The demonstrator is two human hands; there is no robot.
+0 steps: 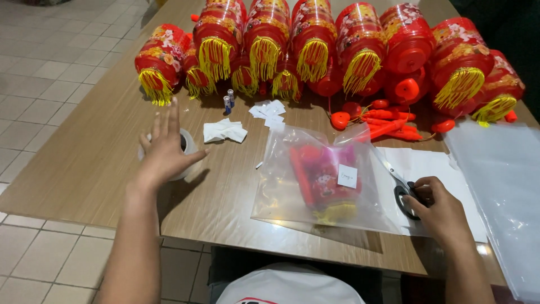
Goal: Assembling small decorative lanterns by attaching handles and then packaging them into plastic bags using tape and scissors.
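My left hand (167, 147) hovers with fingers spread over a roll of clear tape (187, 147) at the left of the wooden table (84, 163); whether it touches the roll I cannot tell. My right hand (439, 209) is at the right, fingers in the black handles of a pair of scissors (400, 186) lying on white paper (433, 169). Between the hands lies a clear plastic bag (318, 180) holding a folded red lantern with a yellow tassel and a small white label.
A row of red lanterns with yellow tassels (315, 50) fills the table's far side. Red sticks and round caps (382, 121), small white paper slips (269, 111), crumpled tissue (224, 132), two batteries (228, 100) and a stack of clear bags (500, 180) lie nearby.
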